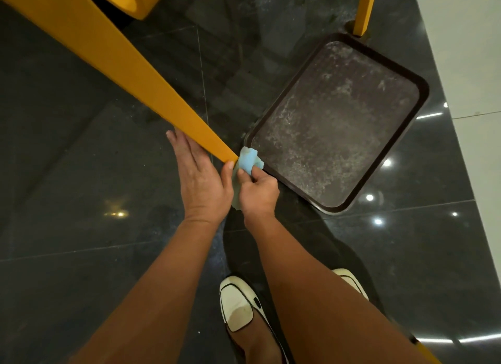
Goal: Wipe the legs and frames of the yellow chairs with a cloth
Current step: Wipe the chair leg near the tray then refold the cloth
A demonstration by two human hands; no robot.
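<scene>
A long yellow chair leg runs from the upper left down to its foot at the middle of the view. My left hand lies flat with straight fingers against the leg's near side, thumb at the foot. My right hand pinches a crumpled light blue cloth and holds it against the very end of the leg. More of the yellow chair shows at the top. Another yellow leg stands at the upper right.
A dark brown tray, dusty and stained, lies on the dark glossy floor right of the cloth. My two white shoes are at the bottom. A white floor strip runs along the right edge.
</scene>
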